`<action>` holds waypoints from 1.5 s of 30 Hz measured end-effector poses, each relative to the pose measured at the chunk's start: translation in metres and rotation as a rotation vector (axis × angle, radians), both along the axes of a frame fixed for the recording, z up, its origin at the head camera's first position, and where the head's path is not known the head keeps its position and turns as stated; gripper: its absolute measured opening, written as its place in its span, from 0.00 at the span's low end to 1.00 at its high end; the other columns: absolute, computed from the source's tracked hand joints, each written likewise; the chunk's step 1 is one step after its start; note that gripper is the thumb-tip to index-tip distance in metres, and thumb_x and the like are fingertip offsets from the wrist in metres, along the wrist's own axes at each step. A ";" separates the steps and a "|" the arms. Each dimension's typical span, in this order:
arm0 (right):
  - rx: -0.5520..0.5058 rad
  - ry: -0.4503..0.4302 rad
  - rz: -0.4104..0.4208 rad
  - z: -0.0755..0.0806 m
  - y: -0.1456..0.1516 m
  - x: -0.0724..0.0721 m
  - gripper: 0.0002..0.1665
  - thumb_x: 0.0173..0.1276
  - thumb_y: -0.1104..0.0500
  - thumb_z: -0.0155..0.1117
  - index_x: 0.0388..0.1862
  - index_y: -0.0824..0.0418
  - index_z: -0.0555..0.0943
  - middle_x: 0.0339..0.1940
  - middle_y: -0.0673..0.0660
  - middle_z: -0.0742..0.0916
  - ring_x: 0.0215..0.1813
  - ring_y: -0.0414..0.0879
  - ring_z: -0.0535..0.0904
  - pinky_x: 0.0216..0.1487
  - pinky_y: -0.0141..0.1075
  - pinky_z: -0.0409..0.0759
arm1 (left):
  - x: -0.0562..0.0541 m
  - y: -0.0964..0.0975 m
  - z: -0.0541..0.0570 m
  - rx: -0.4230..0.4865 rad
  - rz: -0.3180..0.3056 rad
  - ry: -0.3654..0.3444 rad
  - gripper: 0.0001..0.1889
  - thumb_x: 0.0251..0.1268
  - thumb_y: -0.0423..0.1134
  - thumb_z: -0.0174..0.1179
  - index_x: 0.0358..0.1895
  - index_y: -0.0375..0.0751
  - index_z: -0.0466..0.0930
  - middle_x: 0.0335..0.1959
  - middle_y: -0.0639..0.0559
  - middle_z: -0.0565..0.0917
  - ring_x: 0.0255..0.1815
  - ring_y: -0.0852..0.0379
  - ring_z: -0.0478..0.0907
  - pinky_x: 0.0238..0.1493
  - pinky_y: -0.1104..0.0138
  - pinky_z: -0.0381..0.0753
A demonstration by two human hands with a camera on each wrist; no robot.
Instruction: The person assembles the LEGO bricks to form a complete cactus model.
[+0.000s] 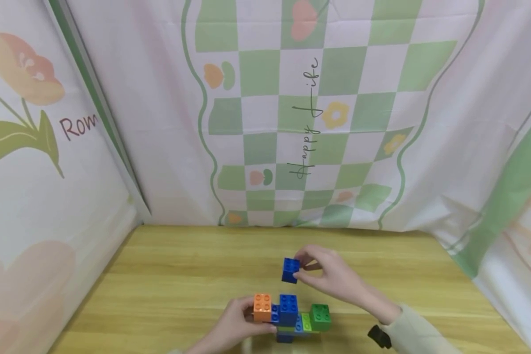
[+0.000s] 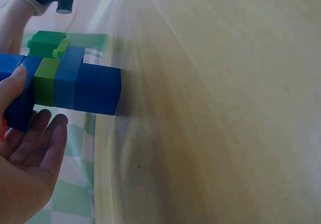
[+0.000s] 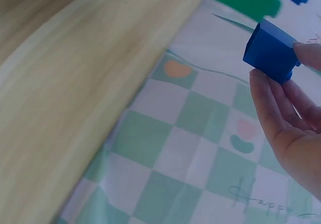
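A toy building-block structure stands on the table in front of me. Its dark blue base block (image 2: 98, 88) rests at the wood, with blue and lime layers above it. On top are an orange block (image 1: 262, 307) at the left, a blue block (image 1: 288, 309) in the middle and a green block (image 1: 320, 316) at the right. My left hand (image 1: 236, 319) grips the structure's left side below the orange block, thumb in front and fingers partly hidden behind. Beyond the structure, my right hand (image 1: 336, 278) pinches a loose blue building block (image 1: 290, 270) in the air, studs upward.
The wooden table (image 1: 194, 265) reaches back to a green-and-white checked curtain (image 1: 298, 113). A printed cloth wall (image 1: 40, 206) borders the left side, and another hanging cloth (image 1: 504, 196) the right. A black strap piece (image 1: 379, 337) sits at the right cuff.
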State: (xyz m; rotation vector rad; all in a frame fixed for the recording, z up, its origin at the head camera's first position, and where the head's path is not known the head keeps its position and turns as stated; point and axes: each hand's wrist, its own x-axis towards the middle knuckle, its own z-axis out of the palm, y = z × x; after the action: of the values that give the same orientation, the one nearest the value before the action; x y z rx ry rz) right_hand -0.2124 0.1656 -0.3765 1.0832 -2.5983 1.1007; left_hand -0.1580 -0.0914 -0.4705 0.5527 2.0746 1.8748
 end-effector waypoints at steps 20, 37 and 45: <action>-0.081 0.158 0.142 0.020 -0.001 0.031 0.16 0.63 0.64 0.70 0.50 0.59 0.78 0.43 0.52 0.87 0.44 0.41 0.85 0.42 0.29 0.88 | 0.001 0.000 -0.001 0.021 -0.011 0.008 0.22 0.55 0.37 0.74 0.54 0.35 0.82 0.49 0.38 0.87 0.44 0.68 0.85 0.48 0.77 0.84; -0.071 0.163 0.169 0.020 -0.003 0.042 0.18 0.63 0.64 0.71 0.50 0.57 0.78 0.44 0.49 0.86 0.45 0.37 0.84 0.40 0.30 0.88 | -0.001 0.000 -0.002 0.003 0.001 0.022 0.23 0.53 0.39 0.74 0.53 0.39 0.83 0.48 0.40 0.87 0.43 0.66 0.86 0.47 0.77 0.84; -0.071 0.167 0.195 0.017 -0.003 0.043 0.17 0.64 0.63 0.70 0.51 0.57 0.77 0.43 0.49 0.86 0.44 0.37 0.84 0.40 0.28 0.88 | 0.000 0.000 0.000 0.015 -0.009 0.030 0.22 0.55 0.37 0.74 0.54 0.36 0.82 0.49 0.38 0.87 0.43 0.68 0.85 0.47 0.77 0.84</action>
State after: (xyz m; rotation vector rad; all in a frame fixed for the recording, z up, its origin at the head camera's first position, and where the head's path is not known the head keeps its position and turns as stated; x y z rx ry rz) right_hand -0.1690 0.1625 -0.3593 1.3716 -2.3482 1.0797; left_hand -0.1578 -0.0911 -0.4700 0.5962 2.0740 1.8900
